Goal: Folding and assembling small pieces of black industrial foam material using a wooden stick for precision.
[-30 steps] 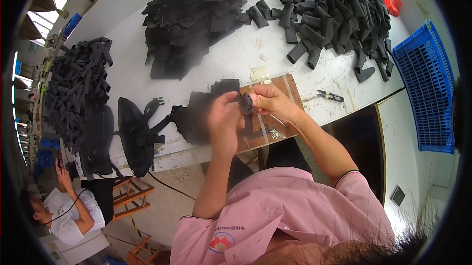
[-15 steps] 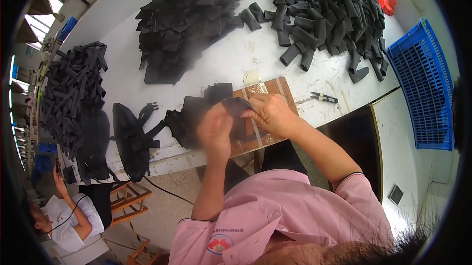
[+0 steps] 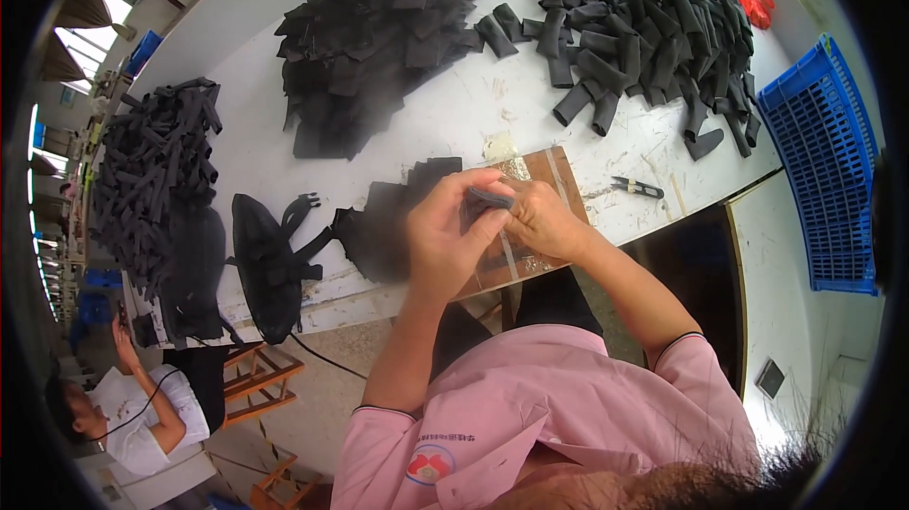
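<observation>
Pinching black strip (image 3: 490,197) between left hand (image 3: 445,237), right hand (image 3: 542,218) (above board)

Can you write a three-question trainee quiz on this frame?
1. True or false: both hands grip the small black piece.
2. What lies beneath the hands? A) brown board B) blue crate C) red bag
3. The small snips lie to the person's ____ of the board.

Key: 1 true: left hand and right hand pinch it together. 2 A. 3 right.
</observation>
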The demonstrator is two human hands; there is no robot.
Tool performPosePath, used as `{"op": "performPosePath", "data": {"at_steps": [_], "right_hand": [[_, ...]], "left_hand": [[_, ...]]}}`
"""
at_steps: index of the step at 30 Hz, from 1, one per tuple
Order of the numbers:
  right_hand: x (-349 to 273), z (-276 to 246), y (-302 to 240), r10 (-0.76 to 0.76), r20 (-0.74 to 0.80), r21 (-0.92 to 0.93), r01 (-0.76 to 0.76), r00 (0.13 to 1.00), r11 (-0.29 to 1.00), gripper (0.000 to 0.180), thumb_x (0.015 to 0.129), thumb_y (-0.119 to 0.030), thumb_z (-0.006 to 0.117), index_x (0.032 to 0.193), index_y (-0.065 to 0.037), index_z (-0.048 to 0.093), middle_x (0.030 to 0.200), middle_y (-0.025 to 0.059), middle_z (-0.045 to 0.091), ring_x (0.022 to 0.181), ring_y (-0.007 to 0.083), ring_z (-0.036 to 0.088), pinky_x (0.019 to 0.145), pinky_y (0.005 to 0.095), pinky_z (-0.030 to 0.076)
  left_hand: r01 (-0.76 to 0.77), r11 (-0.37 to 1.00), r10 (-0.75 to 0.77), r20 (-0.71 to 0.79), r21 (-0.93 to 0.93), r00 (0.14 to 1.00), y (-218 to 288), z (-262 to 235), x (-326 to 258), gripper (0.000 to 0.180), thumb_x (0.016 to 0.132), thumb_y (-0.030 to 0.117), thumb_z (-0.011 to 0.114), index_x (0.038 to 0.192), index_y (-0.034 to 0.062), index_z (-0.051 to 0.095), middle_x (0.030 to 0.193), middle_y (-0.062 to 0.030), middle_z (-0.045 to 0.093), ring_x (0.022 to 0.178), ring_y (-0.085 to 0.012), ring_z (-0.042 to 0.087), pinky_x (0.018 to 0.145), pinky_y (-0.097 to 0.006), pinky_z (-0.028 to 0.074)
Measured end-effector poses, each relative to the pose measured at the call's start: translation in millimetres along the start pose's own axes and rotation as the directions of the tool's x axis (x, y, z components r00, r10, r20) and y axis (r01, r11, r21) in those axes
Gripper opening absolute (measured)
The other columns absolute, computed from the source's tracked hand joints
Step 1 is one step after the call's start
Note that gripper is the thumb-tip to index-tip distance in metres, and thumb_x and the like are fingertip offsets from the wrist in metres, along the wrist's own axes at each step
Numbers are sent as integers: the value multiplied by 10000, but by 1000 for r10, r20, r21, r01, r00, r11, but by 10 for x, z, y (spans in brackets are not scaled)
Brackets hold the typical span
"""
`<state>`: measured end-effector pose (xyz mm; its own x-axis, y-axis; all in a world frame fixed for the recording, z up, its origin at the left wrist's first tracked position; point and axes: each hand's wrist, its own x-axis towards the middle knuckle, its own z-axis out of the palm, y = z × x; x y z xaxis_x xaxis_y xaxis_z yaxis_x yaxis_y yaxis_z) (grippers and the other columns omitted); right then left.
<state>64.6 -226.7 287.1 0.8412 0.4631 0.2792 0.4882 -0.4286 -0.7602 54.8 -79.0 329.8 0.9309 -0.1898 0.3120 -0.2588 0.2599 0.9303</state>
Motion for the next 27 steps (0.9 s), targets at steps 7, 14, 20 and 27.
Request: {"op": "performPosePath", "data": {"at_steps": [7,14,20,27], "right_hand": [[1,16,-18,75,1,154,-74,997,985,241,810,-269,529,784,-30,546,657,144,537,659,347,513,574,411,398],[26,0,5,62,-1,35,-62,998,997,273,793,-275,558,748,-8,518,619,159,528,632,351,517,557,415,393],[88,-115,-219,-42,-6,-247,39,999,968,307,805,-297,539,644,-42,482,522,111,512,561,305,527,514,391,392],[65,6,-140,-40,6,-233,40,999,972,317,806,-301,540,623,-52,471,471,88,480,524,303,516,496,375,394]], "left_hand": [[32,998,-30,42,-49,999,53,-52,2,157,779,-60,538,928,-42,584,837,-128,607,759,-146,567,704,-250,462],[-63,998,61,-73,-31,996,71,-33,-9,137,800,10,559,922,-48,584,824,-134,616,738,-164,583,736,-262,454],[-120,892,-52,-361,-436,931,48,-114,-118,141,838,127,538,917,21,586,947,-104,585,860,-186,540,833,-337,409],[-77,976,3,-345,-202,939,-40,-182,-159,119,838,90,532,894,3,590,905,-119,603,862,-172,546,846,-313,385]]}}
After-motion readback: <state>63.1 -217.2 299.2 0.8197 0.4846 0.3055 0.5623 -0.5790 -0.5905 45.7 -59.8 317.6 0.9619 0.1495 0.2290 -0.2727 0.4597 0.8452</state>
